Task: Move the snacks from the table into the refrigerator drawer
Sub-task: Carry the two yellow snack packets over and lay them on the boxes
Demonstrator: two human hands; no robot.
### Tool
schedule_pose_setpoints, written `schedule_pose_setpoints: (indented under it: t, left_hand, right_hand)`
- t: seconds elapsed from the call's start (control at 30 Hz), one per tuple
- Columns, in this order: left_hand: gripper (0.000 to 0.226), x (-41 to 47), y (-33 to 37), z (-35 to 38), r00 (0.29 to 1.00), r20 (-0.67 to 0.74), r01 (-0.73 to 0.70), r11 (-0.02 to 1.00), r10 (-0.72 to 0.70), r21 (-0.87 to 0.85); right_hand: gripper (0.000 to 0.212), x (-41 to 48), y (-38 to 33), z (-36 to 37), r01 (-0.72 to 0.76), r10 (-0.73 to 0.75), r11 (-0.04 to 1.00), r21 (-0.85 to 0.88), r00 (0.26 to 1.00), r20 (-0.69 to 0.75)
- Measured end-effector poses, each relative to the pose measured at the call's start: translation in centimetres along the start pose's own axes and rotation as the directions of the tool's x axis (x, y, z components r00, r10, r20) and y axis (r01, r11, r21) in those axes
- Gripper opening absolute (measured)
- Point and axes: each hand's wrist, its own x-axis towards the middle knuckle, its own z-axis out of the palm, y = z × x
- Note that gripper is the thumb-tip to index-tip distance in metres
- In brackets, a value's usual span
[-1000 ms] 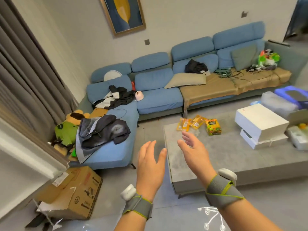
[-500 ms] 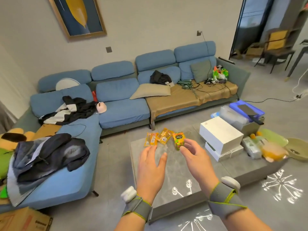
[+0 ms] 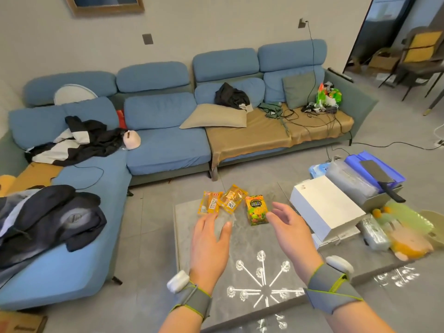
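Three snacks lie at the far left corner of the grey coffee table [image 3: 245, 251]: an orange packet [image 3: 209, 202], a yellow-orange packet [image 3: 232, 198] and a green and yellow snack box [image 3: 256, 209]. My left hand [image 3: 210, 243] is stretched out flat, fingers straight, its tips just short of the orange packet. Over the table my right hand [image 3: 289, 228] hovers with relaxed fingers, its tips close to the right side of the snack box. Neither hand holds anything. No refrigerator drawer is in view.
A white box [image 3: 325, 207] sits on the table right of my right hand, with a grey bin [image 3: 374, 200], blue lid, plastic bags and fruit beyond. A blue corner sofa [image 3: 165, 145] with clothes and cables stands behind and to the left. A ceiling lamp reflects in the tabletop.
The view has swung right and closer to the table. Both hands have reached forward, now almost at the snacks. The cardboard box and curtain on the left have left the view.
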Motion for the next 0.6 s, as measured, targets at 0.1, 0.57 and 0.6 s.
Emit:
schedule_pose_setpoints:
  t: [0.1, 0.57, 0.6]
  left_hand:
    - [0.053, 2.3, -0.3, 2.2, 0.999, 0.032, 0.035, 0.998, -0.037, 0.056]
    - [0.056, 15.1, -4.9, 14.7, 0.885, 0.129, 0.41, 0.879, -0.448, 0.243]
    - [0.056, 15.6, -6.0, 15.5, 0.868, 0.149, 0.429, 0.866, -0.473, 0.256]
  right_hand:
    - [0.032, 4.2, 1.5, -0.2, -0.055, 0.055, 0.998, 0.02, 0.998, 0.018]
    - [0.026, 29.8, 10.0, 2.3, -0.267, 0.294, 0.953, -0.145, 0.931, 0.216]
    - [0.026, 31.1, 11.1, 3.0, -0.265, 0.298, 0.95, -0.168, 0.929, 0.22]
